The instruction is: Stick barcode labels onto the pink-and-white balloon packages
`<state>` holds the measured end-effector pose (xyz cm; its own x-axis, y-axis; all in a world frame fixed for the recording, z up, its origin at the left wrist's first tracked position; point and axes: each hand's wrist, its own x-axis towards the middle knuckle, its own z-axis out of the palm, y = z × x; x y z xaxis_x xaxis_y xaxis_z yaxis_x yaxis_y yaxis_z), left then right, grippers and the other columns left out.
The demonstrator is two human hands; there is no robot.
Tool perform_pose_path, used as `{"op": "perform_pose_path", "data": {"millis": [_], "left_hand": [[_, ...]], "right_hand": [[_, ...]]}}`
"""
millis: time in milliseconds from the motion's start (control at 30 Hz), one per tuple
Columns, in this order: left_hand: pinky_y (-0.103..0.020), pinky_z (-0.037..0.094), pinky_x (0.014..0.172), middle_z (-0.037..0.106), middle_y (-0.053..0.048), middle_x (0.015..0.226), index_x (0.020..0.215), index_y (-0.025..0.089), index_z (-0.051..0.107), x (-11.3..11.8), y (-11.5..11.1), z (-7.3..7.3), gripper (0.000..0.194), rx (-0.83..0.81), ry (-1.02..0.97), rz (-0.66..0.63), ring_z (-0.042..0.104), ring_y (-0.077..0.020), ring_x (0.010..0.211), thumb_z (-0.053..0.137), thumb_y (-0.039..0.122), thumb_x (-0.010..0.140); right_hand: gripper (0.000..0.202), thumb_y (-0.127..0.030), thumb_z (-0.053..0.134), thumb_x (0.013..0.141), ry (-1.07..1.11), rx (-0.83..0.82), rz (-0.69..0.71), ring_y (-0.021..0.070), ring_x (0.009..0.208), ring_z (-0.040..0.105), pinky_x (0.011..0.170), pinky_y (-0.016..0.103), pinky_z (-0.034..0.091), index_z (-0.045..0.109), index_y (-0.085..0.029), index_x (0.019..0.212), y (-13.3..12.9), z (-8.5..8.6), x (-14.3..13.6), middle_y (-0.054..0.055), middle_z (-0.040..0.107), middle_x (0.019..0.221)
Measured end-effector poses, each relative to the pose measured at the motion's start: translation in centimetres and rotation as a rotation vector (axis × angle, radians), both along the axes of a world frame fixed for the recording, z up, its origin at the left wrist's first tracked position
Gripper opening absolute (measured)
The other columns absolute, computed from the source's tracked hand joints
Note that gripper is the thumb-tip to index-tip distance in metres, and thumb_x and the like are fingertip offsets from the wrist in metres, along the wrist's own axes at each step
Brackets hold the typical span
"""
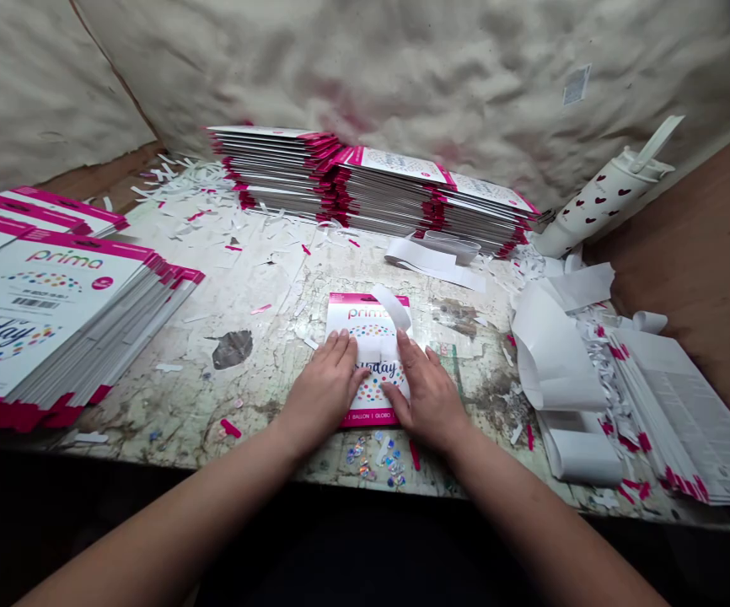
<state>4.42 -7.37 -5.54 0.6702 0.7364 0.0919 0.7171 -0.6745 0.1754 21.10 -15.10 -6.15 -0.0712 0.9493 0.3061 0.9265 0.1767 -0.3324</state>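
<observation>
A white and pink "prima" birthday balloon packet (370,413) lies flat on the worktable in front of me. My left hand (327,379) rests on its left side, fingers stretched out and laid flat. My right hand (432,389) is at the packet's right edge, its fingers curved round a white paper strip (391,305). The strip's upper end curls up over the packet's printed name, and its lower part is partly hidden by the hand. A small whitish rectangle (370,350), perhaps a label, lies across the packet between both hands.
Stacks of similar packets stand at the left (55,320) and along the back (390,194). At the right are curled white strips (558,354), more packets (700,413) and a leaning white tumbler (605,202) with hearts. Paper scraps and shiny confetti (378,459) litter the worn tabletop (264,287).
</observation>
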Motion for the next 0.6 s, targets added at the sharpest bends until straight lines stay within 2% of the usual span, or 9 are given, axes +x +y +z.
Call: {"op": "perform_pose_path", "data": {"millis": [100, 233, 400, 500, 600], "left_hand": [[-0.044, 0.025, 0.11, 0.031, -0.022, 0.143, 0.134, -0.002, 0.038, -0.1, -0.4, 0.1, 0.058, -0.057, 0.028, -0.012, 0.025, -0.0308, 0.135, 0.033, 0.038, 0.091], [-0.048, 0.022, 0.11, 0.024, -0.02, 0.147, 0.138, 0.002, 0.032, -0.2, -0.9, -0.1, 0.059, -0.082, 0.025, -0.028, 0.018, -0.0305, 0.137, 0.032, 0.038, 0.091], [-0.047, 0.025, 0.109, 0.03, -0.024, 0.144, 0.137, 0.0, 0.032, -0.4, -0.9, -0.9, 0.063, -0.061, -0.049, 0.0, 0.02, -0.0309, 0.136, 0.035, 0.041, 0.089], [-0.049, 0.026, 0.109, 0.034, -0.025, 0.141, 0.133, -0.001, 0.038, -0.4, -0.8, -0.9, 0.059, -0.056, -0.052, -0.013, 0.022, -0.032, 0.135, 0.036, 0.039, 0.089], [-0.048, 0.027, 0.108, 0.033, -0.024, 0.142, 0.132, -0.001, 0.039, -0.5, -1.0, -0.7, 0.058, -0.03, -0.056, -0.034, 0.024, -0.0312, 0.135, 0.035, 0.038, 0.09]], "right_hand": [[0.076, -0.029, 0.043, 0.089, -0.011, -0.058, 0.061, 0.0262, 0.126, 0.043, 0.106, 0.05, 0.03, -0.005, -0.015, 0.146, 0.2, 0.3, 0.2, 0.014, 0.043, 0.139], [0.07, -0.03, 0.041, 0.089, -0.035, -0.105, 0.097, 0.0259, 0.126, 0.043, 0.109, 0.05, 0.024, 0.003, -0.014, 0.146, 0.4, 0.5, 0.5, 0.012, 0.045, 0.139], [0.056, -0.027, 0.036, 0.092, -0.06, -0.134, 0.117, 0.0266, 0.133, 0.033, 0.109, 0.049, 0.024, 0.019, -0.02, 0.145, 0.1, 0.2, 0.1, 0.005, 0.046, 0.139], [0.055, -0.024, 0.034, 0.092, -0.049, -0.165, 0.15, 0.0234, 0.13, 0.038, 0.11, 0.051, 0.019, 0.019, -0.021, 0.145, 0.3, 0.5, 0.0, 0.005, 0.048, 0.137], [0.056, -0.023, 0.035, 0.092, -0.027, -0.191, 0.15, 0.0238, 0.129, 0.039, 0.109, 0.054, 0.013, 0.018, -0.021, 0.145, 0.4, 0.8, 0.1, 0.006, 0.048, 0.137]]}}
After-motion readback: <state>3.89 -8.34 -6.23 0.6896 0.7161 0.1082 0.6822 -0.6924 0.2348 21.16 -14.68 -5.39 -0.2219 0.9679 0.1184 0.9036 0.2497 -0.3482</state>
